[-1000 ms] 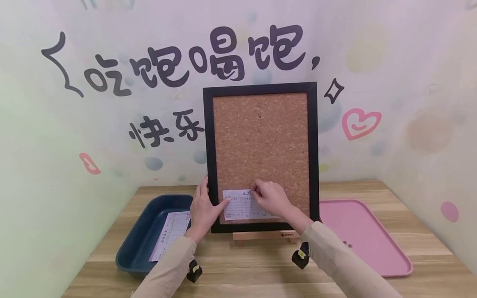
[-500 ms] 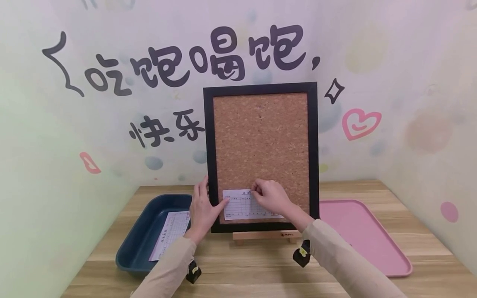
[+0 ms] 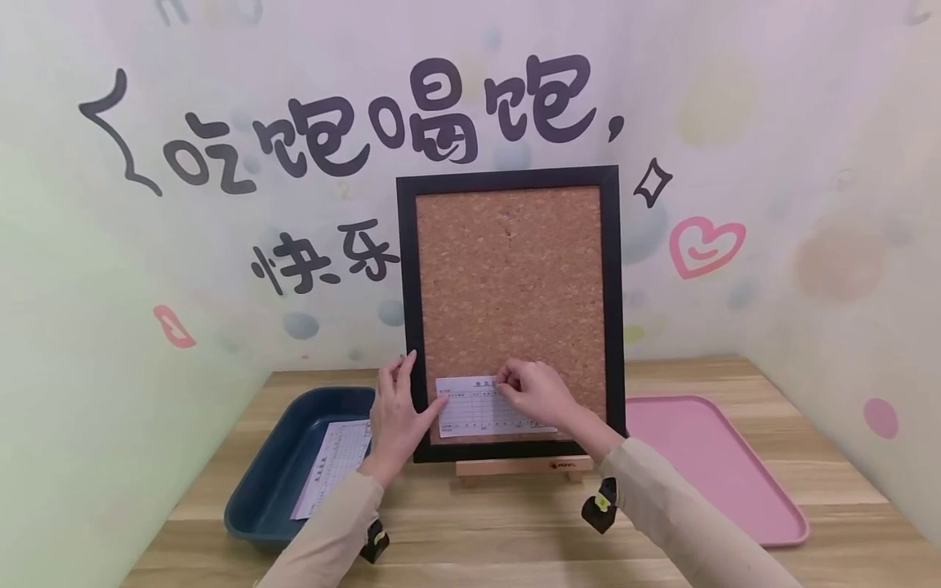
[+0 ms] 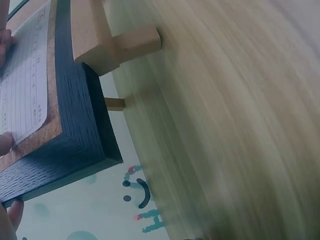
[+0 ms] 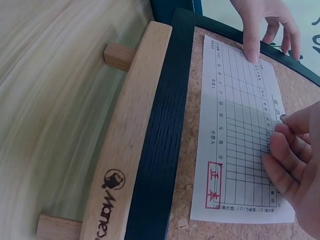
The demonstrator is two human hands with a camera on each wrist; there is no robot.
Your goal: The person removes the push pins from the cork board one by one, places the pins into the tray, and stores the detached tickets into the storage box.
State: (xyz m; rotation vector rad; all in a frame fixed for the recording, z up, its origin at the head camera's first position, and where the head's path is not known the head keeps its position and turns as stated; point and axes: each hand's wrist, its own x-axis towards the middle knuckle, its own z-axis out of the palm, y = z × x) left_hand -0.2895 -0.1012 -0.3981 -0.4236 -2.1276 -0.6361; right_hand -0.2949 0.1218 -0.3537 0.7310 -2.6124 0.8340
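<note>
A black-framed corkboard (image 3: 510,278) stands upright on a small wooden easel (image 3: 524,466). Against its lower part lies a white printed form (image 3: 470,415), with a red stamp box visible in the right wrist view. My left hand (image 3: 397,420) grips the frame's left side, its thumb pressing the form's left end and its fingers at the frame's outer edge. At the form's upper edge, my right hand (image 3: 540,396) pinches a small dark thumbtack (image 5: 283,117) against the paper. Only a bit of the tack shows; the fingers cover the rest.
To the left, a dark blue tray (image 3: 257,482) holds more printed forms (image 3: 334,465), partly behind the left sleeve. A pink tray (image 3: 724,457) lies at the right, partly covered by the right sleeve. All stand on a wood-grain table (image 3: 507,539) before a decorated wall.
Both hands keep their places on the board and form. The right forearm has shifted slightly, hiding the small metallic pieces seen earlier on the pink tray. The head view has moved a little.
</note>
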